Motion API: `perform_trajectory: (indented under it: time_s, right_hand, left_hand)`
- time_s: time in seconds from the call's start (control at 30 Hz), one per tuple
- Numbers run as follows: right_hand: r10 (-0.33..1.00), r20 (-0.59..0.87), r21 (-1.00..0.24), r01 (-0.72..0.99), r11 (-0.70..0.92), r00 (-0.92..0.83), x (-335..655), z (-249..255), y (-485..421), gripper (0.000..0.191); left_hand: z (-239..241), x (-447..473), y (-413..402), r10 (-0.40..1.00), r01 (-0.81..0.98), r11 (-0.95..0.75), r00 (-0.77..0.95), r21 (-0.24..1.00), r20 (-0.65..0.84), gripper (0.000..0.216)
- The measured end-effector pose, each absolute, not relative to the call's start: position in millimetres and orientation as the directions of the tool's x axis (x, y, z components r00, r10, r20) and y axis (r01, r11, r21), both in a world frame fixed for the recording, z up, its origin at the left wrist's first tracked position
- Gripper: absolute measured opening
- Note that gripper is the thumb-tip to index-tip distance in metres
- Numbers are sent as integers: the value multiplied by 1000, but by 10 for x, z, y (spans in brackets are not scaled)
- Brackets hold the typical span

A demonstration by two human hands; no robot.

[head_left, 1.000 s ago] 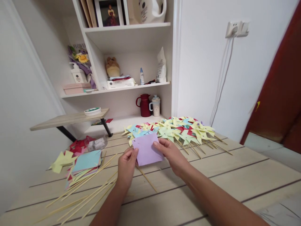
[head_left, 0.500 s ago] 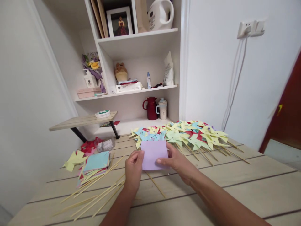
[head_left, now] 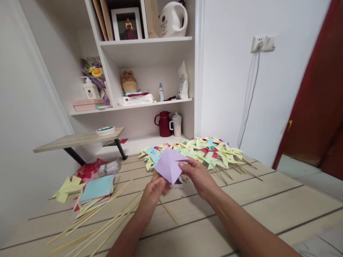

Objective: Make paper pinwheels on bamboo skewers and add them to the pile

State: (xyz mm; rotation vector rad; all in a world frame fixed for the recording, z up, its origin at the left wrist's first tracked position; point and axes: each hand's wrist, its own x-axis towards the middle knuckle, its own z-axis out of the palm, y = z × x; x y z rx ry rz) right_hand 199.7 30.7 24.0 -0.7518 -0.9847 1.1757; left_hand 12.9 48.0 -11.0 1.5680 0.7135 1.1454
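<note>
A purple paper square (head_left: 168, 162), turned corner-down, is in front of me with crease lines meeting near its middle and a slit at its right corner. My right hand (head_left: 197, 175) pinches that right corner between thumb and fingers. My left hand (head_left: 154, 189) is at the lower left edge, its fingers curled against the paper and partly hidden. Under the paper shows part of a small whitish container (head_left: 178, 182). A single thin wooden stick (head_left: 168, 212) lies on the table below my hands.
Paper pinwheels on sticks (head_left: 203, 151) are heaped at the back right. To the left lie a stack of coloured paper squares (head_left: 97, 189), several loose sticks (head_left: 107, 228), a yellow cut paper (head_left: 68, 187) and a clear box (head_left: 109, 167). A small raised shelf (head_left: 77, 140) stands behind.
The purple paper has turned from flat-edged to corner-down, showing its creases and slit. My left hand has dropped from its left side to its lower edge. The view has shifted right.
</note>
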Motion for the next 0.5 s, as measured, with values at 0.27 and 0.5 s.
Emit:
perform_trajectory:
  time_s: [0.27, 0.5]
  right_hand:
    - [959, 207, -964, -211, 165, -194, 2183, 366, 218, 28]
    - [942, 261, -960, 50, 276, -210, 2159, 277, 272, 24]
  left_hand:
    - [-22, 55, 490, 897, -509, 125, 425, 852, 122, 66]
    - [-92, 81, 433, 869, -400, 156, 491, 903, 67, 52]
